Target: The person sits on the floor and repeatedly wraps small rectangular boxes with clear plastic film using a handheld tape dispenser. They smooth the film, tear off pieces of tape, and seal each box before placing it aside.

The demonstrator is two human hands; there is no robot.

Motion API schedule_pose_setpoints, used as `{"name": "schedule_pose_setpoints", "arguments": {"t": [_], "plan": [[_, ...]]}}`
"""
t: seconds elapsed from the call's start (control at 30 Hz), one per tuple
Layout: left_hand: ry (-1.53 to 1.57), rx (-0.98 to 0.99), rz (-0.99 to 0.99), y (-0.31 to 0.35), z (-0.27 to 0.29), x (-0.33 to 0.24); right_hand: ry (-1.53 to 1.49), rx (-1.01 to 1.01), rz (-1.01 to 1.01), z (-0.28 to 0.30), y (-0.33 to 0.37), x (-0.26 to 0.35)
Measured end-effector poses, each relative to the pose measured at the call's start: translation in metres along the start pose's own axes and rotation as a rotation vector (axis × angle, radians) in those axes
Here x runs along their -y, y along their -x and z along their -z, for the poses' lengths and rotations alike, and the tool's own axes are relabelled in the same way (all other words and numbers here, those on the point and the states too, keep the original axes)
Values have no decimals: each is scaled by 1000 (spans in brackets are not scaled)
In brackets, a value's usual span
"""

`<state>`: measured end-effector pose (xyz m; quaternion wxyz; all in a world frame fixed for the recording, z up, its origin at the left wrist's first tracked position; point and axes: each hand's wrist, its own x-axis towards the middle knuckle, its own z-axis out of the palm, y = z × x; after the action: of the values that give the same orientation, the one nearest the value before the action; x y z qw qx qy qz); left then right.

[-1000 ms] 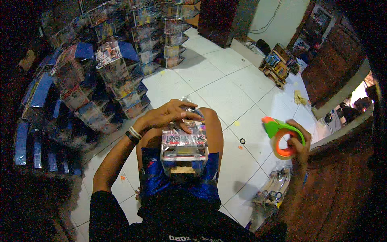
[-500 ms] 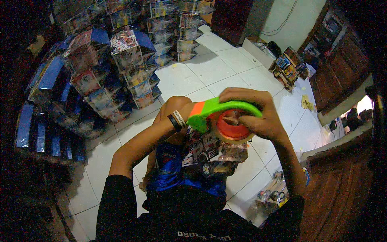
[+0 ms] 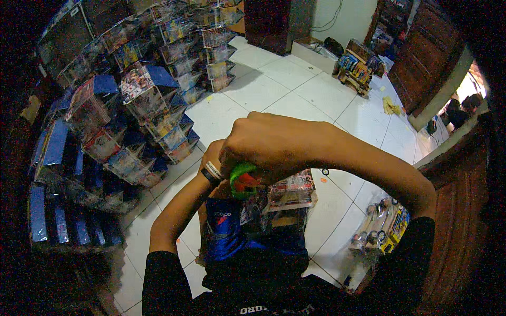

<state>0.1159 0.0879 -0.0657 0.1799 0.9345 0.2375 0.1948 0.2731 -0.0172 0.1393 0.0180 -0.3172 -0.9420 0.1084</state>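
Observation:
My right hand (image 3: 269, 142) is closed in a fist, back of the hand up, around a green and red tape dispenser (image 3: 241, 183). Only a small part of the dispenser shows below the knuckles. My left hand (image 3: 213, 154), with bands at its wrist, is close against the right fist. Its fingers are hidden behind that fist. Under both hands, at my lap, lies a box wrapped in clear plastic (image 3: 291, 196) with a toy truck pictured or packed in it; my arm and the dispenser partly cover it.
Stacks of plastic-wrapped boxes (image 3: 150, 105) fill the left side. On the tiled floor (image 3: 274, 79) at right lie wrapped toy trucks (image 3: 377, 226). More toy trucks (image 3: 356, 71) sit farther back, near a wooden door (image 3: 427, 58) and a yellow scrap (image 3: 391, 105).
My right hand has swung left with the tape dispenser, turning it so that the fist now covers most of it. My left hand has shifted slightly left. The view has turned a little.

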Motion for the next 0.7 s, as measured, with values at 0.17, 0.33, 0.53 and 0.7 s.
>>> {"name": "schedule_pose_setpoints", "arguments": {"t": [0.17,0.33,0.53,0.7], "plan": [[21,11,8,1,3,0,20,8,10,3,0,4],[38,26,15,-1,4,0,49,34,1,11,3,8],[89,44,32,4,12,-7,116,116,2,22,2,14],[361,221,13,-14,26,-26,20,173,3,26,33,-9]]}}
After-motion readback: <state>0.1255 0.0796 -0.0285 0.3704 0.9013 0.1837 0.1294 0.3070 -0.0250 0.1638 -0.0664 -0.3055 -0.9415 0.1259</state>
